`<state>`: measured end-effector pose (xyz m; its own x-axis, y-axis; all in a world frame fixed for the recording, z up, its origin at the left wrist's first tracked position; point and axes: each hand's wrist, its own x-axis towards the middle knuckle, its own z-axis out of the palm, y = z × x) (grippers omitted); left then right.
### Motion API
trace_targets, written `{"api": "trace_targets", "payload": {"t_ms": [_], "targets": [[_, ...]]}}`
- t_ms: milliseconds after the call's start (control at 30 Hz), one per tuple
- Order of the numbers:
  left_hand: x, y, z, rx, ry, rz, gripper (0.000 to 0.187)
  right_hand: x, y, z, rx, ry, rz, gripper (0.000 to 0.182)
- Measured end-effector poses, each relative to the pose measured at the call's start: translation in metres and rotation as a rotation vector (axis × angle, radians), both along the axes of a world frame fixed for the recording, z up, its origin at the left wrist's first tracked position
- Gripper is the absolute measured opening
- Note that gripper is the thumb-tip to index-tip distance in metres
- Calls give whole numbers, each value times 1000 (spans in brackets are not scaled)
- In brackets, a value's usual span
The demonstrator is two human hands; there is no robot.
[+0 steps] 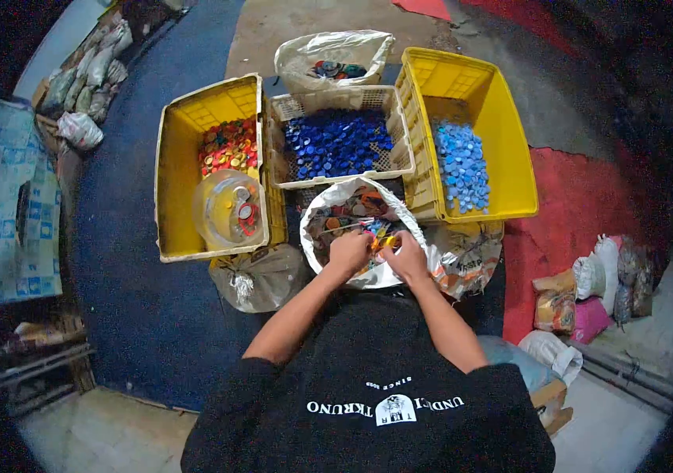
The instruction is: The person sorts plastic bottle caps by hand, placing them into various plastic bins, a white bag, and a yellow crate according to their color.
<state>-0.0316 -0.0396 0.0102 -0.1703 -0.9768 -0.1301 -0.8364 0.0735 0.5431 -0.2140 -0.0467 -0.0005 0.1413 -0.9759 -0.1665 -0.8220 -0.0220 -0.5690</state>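
Observation:
An open white sack (322, 260) stands in front of me, holding mixed bottle caps (356, 206) of many colours. My left hand (350, 252) is over the sack's near part, its fingers curled in around something small that I cannot make out. Beside it, my right hand (406, 258) pinches a yellow bottle cap (386, 241). The fingertips of both hands are close together, just above the loose caps. Pink, blue and white pieces show around the fingers.
Behind the sack, a white crate (342, 183) holds dark blue caps. A yellow bin (181, 169) on the left contains red and yellow caps and a clear round container (222, 209). Light blue caps lie in the right yellow bin (502, 158). Another white sack (293, 63) stands behind.

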Motion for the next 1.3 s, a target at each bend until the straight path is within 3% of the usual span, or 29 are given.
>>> {"api": "trace_targets", "payload": {"t_ms": [67,133,200,267,333,467,533,733,900,967,1000,1067,1133,1200,1233,1300], "targets": [[-15,-17,-22,103,-75,-105,20,-9,12,16,-59,-143,-76,33],[-28,-27,-42,33,-69,-130,20,-13,27,45,181,-846,-501,29],[-41,-36,-64,-72,-313,-292,18,-31,38,51,95,-858,-441,31],[-50,-44,-86,-106,-303,-272,19,-42,44,70,94,-867,-457,32],[-49,-51,-73,-106,-462,-340,20,-47,50,86,75,-882,-476,30],[-51,-66,-93,-244,-487,-361,24,-50,59,93,44,-918,-488,26],[-52,-68,-82,-170,-500,-384,25,-57,65,80,85,-886,-477,30],[-46,-63,-80,-396,-520,-411,18,-65,71,78,113,-860,-481,31],[-50,-65,-74,-354,-527,-454,18,-80,68,77,148,-907,-462,31],[-57,-62,-45,-342,-152,-139,17,-88,65,69,129,-958,-427,30],[-56,-62,-44,-343,-158,-131,17,-91,62,68,166,-959,-417,30],[-51,-56,-43,-95,303,148,17,-94,58,63,215,-963,-395,29],[-44,-37,-27,-9,369,233,17,-89,47,66,265,-1036,-349,30],[-40,-14,-15,543,1166,497,13,-79,35,68,270,-1045,-325,31],[-45,-1,-4,643,1444,633,11,-74,29,64,219,-1003,-235,32],[-42,21,16,586,1410,675,15,-64,19,62,151,-909,-131,32]]}}
